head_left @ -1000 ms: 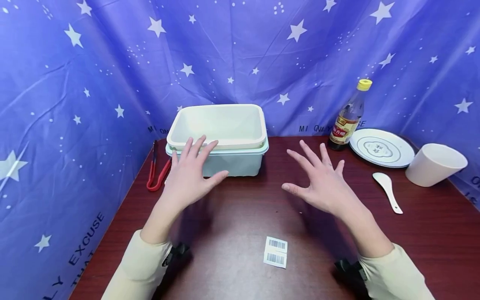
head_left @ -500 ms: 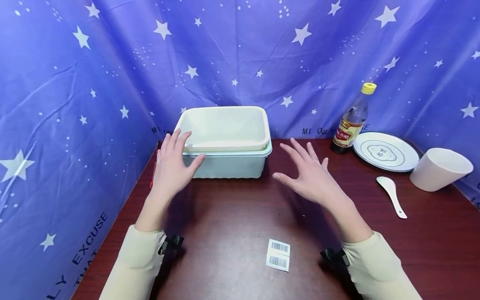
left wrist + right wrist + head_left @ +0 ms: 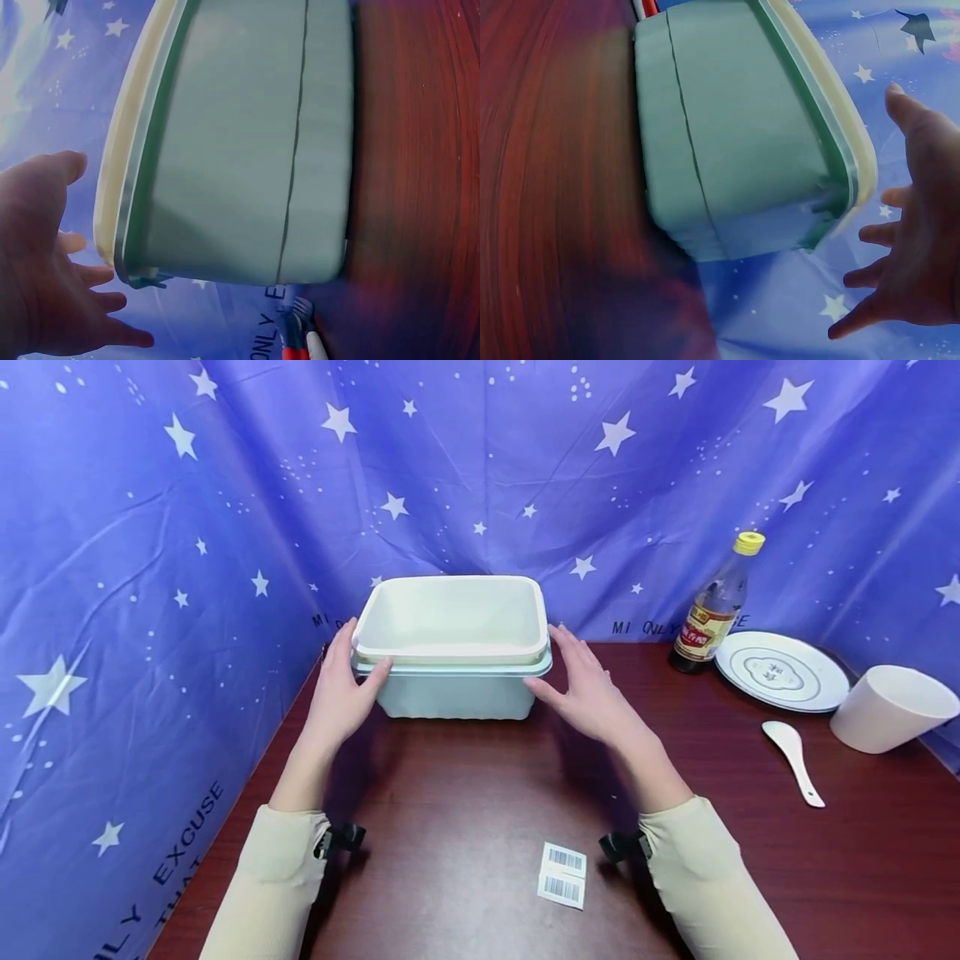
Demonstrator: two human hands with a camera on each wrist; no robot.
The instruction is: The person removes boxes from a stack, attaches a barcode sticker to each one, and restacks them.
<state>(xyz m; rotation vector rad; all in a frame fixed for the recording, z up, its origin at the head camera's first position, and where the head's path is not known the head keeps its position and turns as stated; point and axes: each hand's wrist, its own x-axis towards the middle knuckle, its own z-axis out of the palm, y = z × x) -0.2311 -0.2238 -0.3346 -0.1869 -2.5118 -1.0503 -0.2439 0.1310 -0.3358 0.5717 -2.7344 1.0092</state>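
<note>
In the head view, a white rectangular tub (image 3: 453, 614) sits on top of a light green plastic box (image 3: 457, 693) at the back of the table. My left hand (image 3: 341, 689) is at the left end of this stack, thumb toward the front corner. On the opposite end my right hand (image 3: 588, 693) is in the same pose, thumb by the front right corner. Both wrist views show spread, fairly straight fingers beside the green box (image 3: 232, 142) and its pale rim, with a gap visible. Neither hand holds anything.
To the right stand a vinegar bottle (image 3: 708, 610) with a yellow cap, white plates (image 3: 817, 672), a white spoon (image 3: 795, 764) and a tilted white cup (image 3: 873, 710). A barcode label (image 3: 562, 875) lies in front. Red-handled tongs (image 3: 295, 349) lie behind the left hand.
Both hands have come in around the stacked containers, the right hand moving left and the left hand settling at the left end. The head view has shifted slightly; the containers stay in place.
</note>
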